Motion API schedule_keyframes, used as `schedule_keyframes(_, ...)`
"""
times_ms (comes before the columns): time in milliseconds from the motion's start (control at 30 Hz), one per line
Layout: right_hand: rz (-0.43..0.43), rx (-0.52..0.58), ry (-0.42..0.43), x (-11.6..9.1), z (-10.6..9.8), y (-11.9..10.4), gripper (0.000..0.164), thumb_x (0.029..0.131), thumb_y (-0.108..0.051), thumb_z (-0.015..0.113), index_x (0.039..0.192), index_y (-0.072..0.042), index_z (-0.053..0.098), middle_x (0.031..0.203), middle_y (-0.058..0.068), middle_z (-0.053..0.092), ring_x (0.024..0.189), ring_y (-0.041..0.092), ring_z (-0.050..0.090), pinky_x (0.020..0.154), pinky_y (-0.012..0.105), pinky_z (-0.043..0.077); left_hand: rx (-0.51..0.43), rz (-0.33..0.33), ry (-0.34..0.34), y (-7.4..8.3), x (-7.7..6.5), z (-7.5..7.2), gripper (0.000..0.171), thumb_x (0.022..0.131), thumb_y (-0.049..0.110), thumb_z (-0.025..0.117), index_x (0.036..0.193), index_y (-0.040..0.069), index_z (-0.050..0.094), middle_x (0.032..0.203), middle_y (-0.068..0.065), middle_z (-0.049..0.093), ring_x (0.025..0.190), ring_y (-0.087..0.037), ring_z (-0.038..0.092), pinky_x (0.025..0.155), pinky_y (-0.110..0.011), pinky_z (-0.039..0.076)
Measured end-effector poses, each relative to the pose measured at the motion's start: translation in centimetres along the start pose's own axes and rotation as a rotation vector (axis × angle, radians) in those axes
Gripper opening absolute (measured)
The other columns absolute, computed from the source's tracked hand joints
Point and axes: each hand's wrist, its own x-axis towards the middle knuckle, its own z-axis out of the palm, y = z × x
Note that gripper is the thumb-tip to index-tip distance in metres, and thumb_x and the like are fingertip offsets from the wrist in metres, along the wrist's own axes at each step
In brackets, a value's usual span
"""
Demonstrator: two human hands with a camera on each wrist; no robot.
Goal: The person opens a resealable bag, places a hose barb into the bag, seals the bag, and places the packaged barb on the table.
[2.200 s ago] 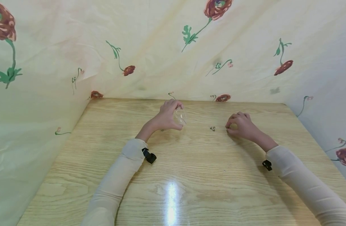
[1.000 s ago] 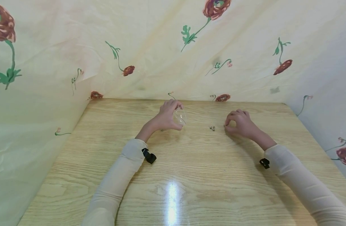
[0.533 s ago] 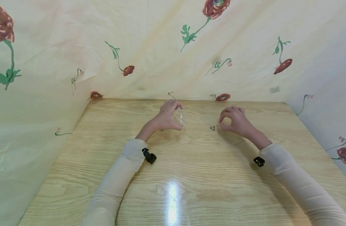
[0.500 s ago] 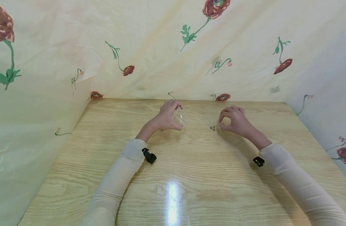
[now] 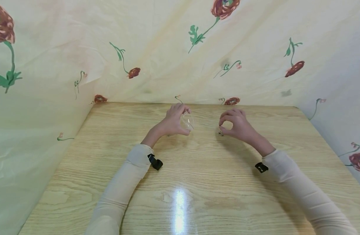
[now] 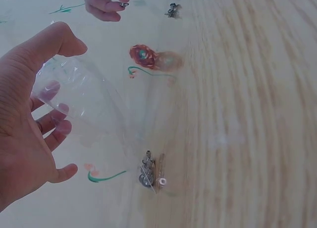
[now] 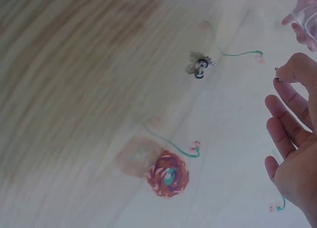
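My left hand (image 5: 174,120) holds a clear plastic bag (image 5: 188,120) with its mouth spread between thumb and fingers. In the left wrist view, small shiny metal pieces (image 6: 147,172) show at the lower end of the bag (image 6: 94,96). My right hand (image 5: 236,123) pinches a small metal piece (image 7: 278,75) between thumb and index finger, raised off the tabletop; its exact kind is too small to tell. Just below those fingertips in the head view lies a little cluster of metal pieces (image 5: 220,133), which look ring-like in the right wrist view (image 7: 199,68).
The wood-grain table (image 5: 197,169) reaches back to a flower-printed cloth (image 5: 165,49) that hangs behind it and along the left side. A light reflection (image 5: 179,209) falls on the table's near part. Black wrist cameras (image 5: 155,162) sit at both cuffs.
The right hand has moved left and slightly farther back with the pinched metal piece, from beside the cluster to over it. The left hand and bag have stayed in place.
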Motion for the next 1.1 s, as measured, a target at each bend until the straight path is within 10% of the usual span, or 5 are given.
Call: schedule_keyframes(1100,-0.09,0.099,0.096,2.6,1.6,-3.5,0.012,0.079,-0.003,0.078,0.082,-0.013,0.073,0.095,0.009,0.072,0.101,0.03,0.054,0.098,0.061,0.025,0.037,0.003,0.025,-0.2,0.1,0.1,0.068,0.07,0.025,0.081,0.128,0.008,0.049,0.123,-0.016,0.047,0.117,-0.029,0.036,0.099,-0.051,0.029)
